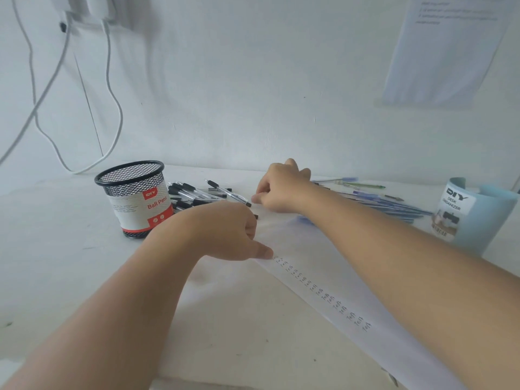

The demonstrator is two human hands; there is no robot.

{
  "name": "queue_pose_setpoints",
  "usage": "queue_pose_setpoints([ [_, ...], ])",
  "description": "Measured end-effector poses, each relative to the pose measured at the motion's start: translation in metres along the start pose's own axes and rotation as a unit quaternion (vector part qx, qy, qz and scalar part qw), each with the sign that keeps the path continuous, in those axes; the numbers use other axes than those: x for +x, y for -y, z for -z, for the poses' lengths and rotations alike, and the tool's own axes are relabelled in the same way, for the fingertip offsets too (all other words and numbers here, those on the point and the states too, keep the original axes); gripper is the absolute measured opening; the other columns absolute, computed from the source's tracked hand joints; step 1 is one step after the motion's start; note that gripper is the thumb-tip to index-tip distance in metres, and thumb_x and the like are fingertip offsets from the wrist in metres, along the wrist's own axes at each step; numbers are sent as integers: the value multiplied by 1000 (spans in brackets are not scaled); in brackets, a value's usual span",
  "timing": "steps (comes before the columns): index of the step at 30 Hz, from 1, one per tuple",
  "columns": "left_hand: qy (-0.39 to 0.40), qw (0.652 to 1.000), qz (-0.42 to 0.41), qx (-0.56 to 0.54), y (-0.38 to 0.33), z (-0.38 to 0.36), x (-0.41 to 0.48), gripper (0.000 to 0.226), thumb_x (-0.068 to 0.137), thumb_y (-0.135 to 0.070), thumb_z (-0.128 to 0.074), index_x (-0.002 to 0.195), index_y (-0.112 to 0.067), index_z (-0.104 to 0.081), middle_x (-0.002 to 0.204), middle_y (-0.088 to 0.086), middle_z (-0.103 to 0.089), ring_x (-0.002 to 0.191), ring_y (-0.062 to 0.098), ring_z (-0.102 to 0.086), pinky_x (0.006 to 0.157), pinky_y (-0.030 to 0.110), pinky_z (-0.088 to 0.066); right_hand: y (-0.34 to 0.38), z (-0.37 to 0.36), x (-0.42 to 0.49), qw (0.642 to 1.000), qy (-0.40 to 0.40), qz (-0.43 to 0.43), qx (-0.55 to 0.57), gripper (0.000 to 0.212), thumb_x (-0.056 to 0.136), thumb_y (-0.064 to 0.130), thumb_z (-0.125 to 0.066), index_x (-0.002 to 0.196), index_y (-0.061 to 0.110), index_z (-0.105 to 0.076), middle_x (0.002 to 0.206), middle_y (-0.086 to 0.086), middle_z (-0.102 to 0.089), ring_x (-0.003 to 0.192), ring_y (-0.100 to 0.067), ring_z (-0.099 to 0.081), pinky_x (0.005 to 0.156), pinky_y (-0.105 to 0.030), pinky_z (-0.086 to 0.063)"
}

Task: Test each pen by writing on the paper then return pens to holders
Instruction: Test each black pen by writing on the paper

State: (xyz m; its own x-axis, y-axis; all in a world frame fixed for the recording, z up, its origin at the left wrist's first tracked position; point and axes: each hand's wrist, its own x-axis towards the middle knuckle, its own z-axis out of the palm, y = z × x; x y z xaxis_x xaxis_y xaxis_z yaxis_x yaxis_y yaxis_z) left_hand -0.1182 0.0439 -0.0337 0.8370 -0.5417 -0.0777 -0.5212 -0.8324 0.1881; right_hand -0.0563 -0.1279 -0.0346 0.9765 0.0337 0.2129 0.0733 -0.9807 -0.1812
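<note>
Head view: left hand (225,229) thumbs down the paper (323,263), fingers hidden; right hand (284,190) pinches a black pen (230,192), probably to lift and test.

Bare left hand (225,230), right hand (284,190).

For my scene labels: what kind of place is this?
Probably a desk against a white wall, at home or in an office: mesh pen holder, loose pens, hanging cables.

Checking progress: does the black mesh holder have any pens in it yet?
Empty, it seems: the mesh holder stands upright, no pens above its rim; the black pens lie heaped beside it.
</note>
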Motion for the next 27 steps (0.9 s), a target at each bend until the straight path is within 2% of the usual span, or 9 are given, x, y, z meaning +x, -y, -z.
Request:
queue_pose_setpoints([
  [4,0,1000,-6,8,0,0,2,44,86,-65,-67,80,-22,-61,80,-9,-59,71,8,-55,64,27,-40,8,-10,4,999,1,12,-35,31,88,61,-66,87,32,-76,103,8,-46,110,-22,-30,93,-45,-34],
  [9,-1,1000,-8,8,1,-1,4,45,85,-67,-67,80,-22,-62,83,-7,-64,74,12,-59,65,27,-42,10,-14,10,999,-32,-12,-16,12,90,33,-68,80,28,-72,100,11,-55,114,-24,-36,87,-43,-33],
  [12,-5,1000,-5,11,2,-1,5,46,83,-68,-68,80,-23,-62,86,-6,-65,78,13,-60,66,28,-44,3,-2,7,988,-70,-72,116,13,86,24,-68,73,25,-69,93,12,-66,110,-20,-50,91,-38,-43],
  [14,-9,1000,-6,14,2,-1,6,46,82,-69,-69,79,-23,-61,85,-6,-66,78,12,-60,67,29,-44,-1,19,-3,951,-116,-87,273,12,84,23,-73,73,23,-68,83,11,-68,90,-13,-62,81,-30,-52],
  [16,-12,1000,-8,15,3,-1,6,48,82,-69,-69,77,-23,-61,84,-6,-66,77,12,-60,68,28,-45,-3,46,-22,892,-177,-83,407,10,85,23,-76,78,21,-68,79,6,-69,74,-10,-62,68,-24,-47],
  [19,-14,1000,-13,18,3,-1,6,49,82,-69,-69,79,-21,-61,83,-5,-65,74,14,-58,69,29,-44,-8,78,-53,781,-216,-73,582,8,96,24,-64,95,21,-57,86,-7,-75,73,-19,-70,65,-29,-51],
  [21,-16,1000,-14,18,2,-2,5,49,82,-68,-68,80,-20,-61,80,-5,-62,72,14,-56,67,29,-42,-13,87,-77,719,-198,-65,664,9,104,27,-54,101,22,-47,72,-6,-65,55,-25,-60,53,-31,-48],
  [24,-22,1000,-12,16,3,-3,4,50,82,-70,-68,79,-21,-60,79,-6,-61,71,14,-56,66,29,-41,-18,87,-112,719,-143,-92,674,24,106,40,-49,90,24,-43,58,-1,-40,46,-15,-22,47,-24,-19],
  [27,-27,999,-8,16,4,-4,4,56,79,-76,-65,76,-21,-59,75,-7,-59,69,15,-55,65,30,-40,-19,83,-144,700,-90,-132,696,34,98,39,-50,69,24,-41,52,1,-27,47,-16,-11,46,-22,-11],
])
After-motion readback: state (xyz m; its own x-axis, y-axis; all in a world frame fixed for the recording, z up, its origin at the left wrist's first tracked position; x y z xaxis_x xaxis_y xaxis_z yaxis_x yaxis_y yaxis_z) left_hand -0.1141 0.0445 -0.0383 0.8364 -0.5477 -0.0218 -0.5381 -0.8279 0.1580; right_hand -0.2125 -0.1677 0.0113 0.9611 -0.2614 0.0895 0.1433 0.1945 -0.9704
